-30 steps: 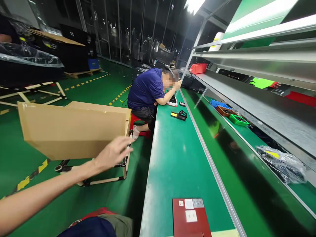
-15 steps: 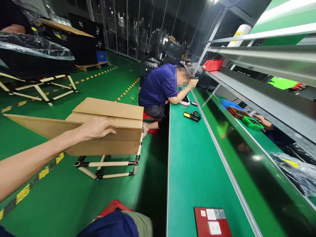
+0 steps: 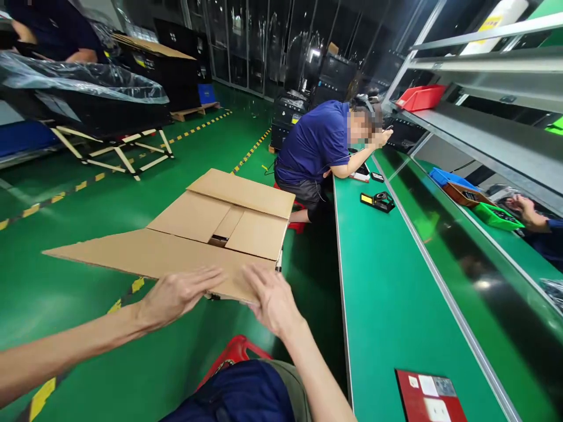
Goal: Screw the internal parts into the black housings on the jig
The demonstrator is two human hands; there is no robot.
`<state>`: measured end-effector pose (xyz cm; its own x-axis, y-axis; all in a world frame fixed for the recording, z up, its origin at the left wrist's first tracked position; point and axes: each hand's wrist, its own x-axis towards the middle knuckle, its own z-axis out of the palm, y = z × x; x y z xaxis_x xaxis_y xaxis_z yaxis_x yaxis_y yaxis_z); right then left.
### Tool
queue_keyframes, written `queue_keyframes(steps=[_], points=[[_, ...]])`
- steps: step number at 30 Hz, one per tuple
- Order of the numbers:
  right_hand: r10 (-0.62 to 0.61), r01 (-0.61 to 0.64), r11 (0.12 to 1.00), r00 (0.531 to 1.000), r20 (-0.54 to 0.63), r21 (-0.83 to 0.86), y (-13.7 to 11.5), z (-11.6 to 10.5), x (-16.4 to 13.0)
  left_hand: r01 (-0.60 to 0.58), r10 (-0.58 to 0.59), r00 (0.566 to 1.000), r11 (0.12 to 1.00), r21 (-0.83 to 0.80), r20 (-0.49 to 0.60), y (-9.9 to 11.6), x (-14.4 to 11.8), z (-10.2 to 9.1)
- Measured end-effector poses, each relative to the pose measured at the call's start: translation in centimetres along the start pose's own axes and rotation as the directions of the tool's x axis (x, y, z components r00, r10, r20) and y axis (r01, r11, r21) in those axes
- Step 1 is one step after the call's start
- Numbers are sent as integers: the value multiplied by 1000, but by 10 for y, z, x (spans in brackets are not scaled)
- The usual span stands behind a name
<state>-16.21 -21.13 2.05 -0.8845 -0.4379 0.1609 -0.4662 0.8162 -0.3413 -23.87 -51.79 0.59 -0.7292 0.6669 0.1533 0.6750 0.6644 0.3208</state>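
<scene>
A cardboard box (image 3: 259, 234) sits on a low pipe-frame stand, with its top flaps folded inward and a small dark gap (image 3: 218, 240) between them. The near flap (image 3: 176, 252) stretches out long to the left. My left hand (image 3: 178, 296) lies on this flap's near edge, its fingers extended over the board. Close beside it, my right hand (image 3: 273, 299) rests near the flap's right end, fingers stretched out over the cardboard. Both thumbs are largely hidden. Most of the stand is covered by the box and my hands.
A long green workbench (image 3: 378, 293) runs along the right, bearing a dark red panel (image 3: 433, 395) and a black device (image 3: 378, 201). A co-worker (image 3: 312, 146) leans over its far end. A red stool (image 3: 237, 350) is under me. Metal shelves (image 3: 479, 126) overhang the bench.
My right hand has come into view onto the near flap. My left hand has moved right and down, and the flap now lies flatter. The view has shifted left.
</scene>
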Motion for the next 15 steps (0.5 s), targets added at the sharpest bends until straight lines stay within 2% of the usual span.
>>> queue_keyframes(steps=[1,2,3,4,6,8,10,12,15], points=[[-34,33,999,999,20,10,-3,20,-4,38,-32,993,998,-58,111,2,0,-1],[-47,46,999,998,29,9,-5,38,-10,110,-79,967,987,-117,242,1,6,-1],[-48,48,999,998,31,3,-7,54,-18,225,-155,915,962,-154,372,-2,17,-2],[-38,38,999,999,22,-8,-10,67,-26,293,-209,887,944,-152,412,-7,34,-2],[-8,8,999,1000,-15,-33,-16,86,-39,366,-284,876,918,-154,390,-24,77,3],[13,-16,998,998,-65,-54,-22,98,-47,439,-380,871,887,-143,312,-40,122,15],[21,-29,997,993,-115,-68,-28,107,-50,539,-495,824,835,-110,274,-51,157,30],[32,-47,996,982,-185,-75,-32,116,-52,632,-598,761,770,-83,251,-57,178,44],[73,-90,995,958,-277,-47,-39,125,-55,734,-699,671,674,-85,247,-64,189,53]])
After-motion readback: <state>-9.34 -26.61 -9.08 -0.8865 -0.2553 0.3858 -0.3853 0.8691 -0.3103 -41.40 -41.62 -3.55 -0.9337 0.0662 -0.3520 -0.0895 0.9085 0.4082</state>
